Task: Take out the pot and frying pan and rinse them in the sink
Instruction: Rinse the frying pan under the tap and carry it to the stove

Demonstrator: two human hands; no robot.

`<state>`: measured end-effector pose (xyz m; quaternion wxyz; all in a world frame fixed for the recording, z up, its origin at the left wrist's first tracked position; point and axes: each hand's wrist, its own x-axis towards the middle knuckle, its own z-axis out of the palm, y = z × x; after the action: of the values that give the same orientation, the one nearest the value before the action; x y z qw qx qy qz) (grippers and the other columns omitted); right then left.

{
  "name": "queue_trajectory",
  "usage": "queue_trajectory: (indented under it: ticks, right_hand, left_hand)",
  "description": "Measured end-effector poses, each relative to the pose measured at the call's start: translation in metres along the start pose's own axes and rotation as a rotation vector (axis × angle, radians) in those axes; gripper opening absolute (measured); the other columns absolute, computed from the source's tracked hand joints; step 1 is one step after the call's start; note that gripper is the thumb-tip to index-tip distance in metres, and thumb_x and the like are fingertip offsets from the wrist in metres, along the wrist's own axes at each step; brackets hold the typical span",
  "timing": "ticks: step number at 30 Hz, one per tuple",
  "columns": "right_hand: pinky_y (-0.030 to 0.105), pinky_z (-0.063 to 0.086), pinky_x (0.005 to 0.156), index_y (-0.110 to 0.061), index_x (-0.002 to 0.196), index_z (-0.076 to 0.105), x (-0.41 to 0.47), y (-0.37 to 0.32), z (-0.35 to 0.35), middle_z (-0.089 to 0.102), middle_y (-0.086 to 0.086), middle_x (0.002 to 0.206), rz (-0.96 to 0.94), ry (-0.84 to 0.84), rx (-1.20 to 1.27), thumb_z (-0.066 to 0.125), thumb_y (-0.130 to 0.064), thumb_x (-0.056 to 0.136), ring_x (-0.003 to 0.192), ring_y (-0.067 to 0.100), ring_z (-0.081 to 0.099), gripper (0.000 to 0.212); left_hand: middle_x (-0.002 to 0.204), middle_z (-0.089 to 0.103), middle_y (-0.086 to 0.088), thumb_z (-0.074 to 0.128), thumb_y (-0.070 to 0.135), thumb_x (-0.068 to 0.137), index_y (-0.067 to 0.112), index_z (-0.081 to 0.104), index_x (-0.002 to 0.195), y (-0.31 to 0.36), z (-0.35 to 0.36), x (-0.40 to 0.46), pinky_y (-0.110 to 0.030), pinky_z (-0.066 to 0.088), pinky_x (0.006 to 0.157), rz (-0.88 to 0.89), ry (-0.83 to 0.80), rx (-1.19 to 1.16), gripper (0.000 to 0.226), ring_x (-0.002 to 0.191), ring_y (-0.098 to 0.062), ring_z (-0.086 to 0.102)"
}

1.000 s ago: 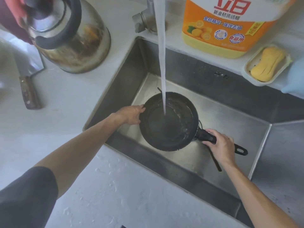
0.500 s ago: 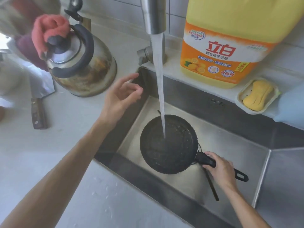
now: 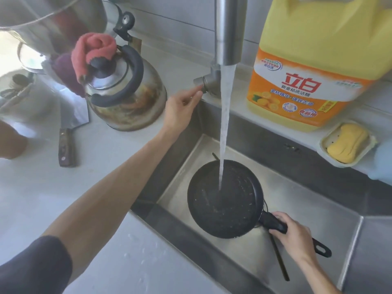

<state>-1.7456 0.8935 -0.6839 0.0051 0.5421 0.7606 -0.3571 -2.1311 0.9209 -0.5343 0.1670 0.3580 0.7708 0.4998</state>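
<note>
A black frying pan (image 3: 224, 198) sits low in the steel sink (image 3: 307, 209), and a stream of water (image 3: 224, 124) from the tap (image 3: 228, 30) falls into its middle. My right hand (image 3: 293, 235) grips the pan's black handle at the lower right. My left hand (image 3: 180, 109) is raised at the sink's back left corner, its fingertips touching the tap's lever (image 3: 201, 82). A steel pot (image 3: 53, 15) shows partly at the top left, cut off by the frame.
A stained steel kettle (image 3: 125, 90) with a pink cloth (image 3: 91, 52) on its lid stands left of the tap. A cleaver (image 3: 67, 132) lies on the white counter. A big yellow detergent jug (image 3: 314, 66) and a soap dish (image 3: 347, 143) sit behind the sink. Dark chopsticks (image 3: 280, 259) lie under the pan.
My left hand let go of the pan's rim, rose out of the sink and reached the tap lever. My right hand kept its hold on the handle. The view tilted upward.
</note>
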Motion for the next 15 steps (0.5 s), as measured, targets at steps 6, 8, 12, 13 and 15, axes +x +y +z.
queue_trajectory:
  ticks: [6,8,12,13,15]
  right_hand:
    - [0.031,0.046,0.074,-0.033,0.108,0.053,0.004,-0.002,-0.009,0.068,-0.019,0.101,0.01,-0.187,-0.052,0.076,-0.02,0.075,0.093,0.015,0.066,0.043]
    - [0.032,0.046,0.071,-0.033,0.116,0.046,0.007,-0.003,-0.01,0.066,-0.021,0.106,0.009,-0.272,-0.145,0.07,-0.027,0.081,0.086,0.015,0.063,0.044]
    - [0.03,0.043,0.081,-0.046,0.123,0.046,0.014,0.0,-0.017,0.062,-0.022,0.118,0.061,-0.363,-0.11,0.068,-0.04,0.081,0.103,0.013,0.06,0.048]
    - [0.03,0.042,0.084,-0.05,0.121,0.048,0.015,0.0,-0.018,0.062,-0.023,0.12,0.072,-0.359,-0.078,0.069,-0.041,0.08,0.11,0.011,0.058,0.047]
    - [0.031,0.042,0.09,-0.054,0.118,0.05,0.016,0.003,-0.02,0.06,-0.022,0.123,0.083,-0.345,-0.053,0.071,-0.042,0.078,0.119,0.007,0.054,0.047]
  left_hand:
    - [0.088,0.062,-0.009,0.053,0.027,0.094,0.021,0.063,0.123,0.013,0.006,0.001,-0.013,0.04,0.07,0.153,-0.075,0.212,0.031,0.073,-0.007,0.054]
    - [0.101,0.062,-0.001,0.053,0.026,0.094,0.025,0.052,0.134,0.008,0.001,-0.009,-0.011,0.043,0.076,0.171,-0.176,0.157,0.039,0.08,-0.005,0.056]
    - [0.118,0.062,0.002,0.059,0.027,0.09,0.03,0.05,0.133,-0.041,-0.013,-0.056,-0.022,0.05,0.09,0.066,-0.341,0.213,0.045,0.094,-0.01,0.063]
    - [0.118,0.063,-0.001,0.061,0.03,0.087,0.028,0.057,0.127,-0.058,-0.015,-0.066,-0.03,0.049,0.094,0.036,-0.426,0.296,0.04,0.098,-0.015,0.063]
    - [0.121,0.061,-0.005,0.064,0.031,0.082,0.024,0.061,0.121,-0.085,-0.012,-0.08,-0.03,0.042,0.1,-0.044,-0.685,0.472,0.04,0.108,-0.023,0.058]
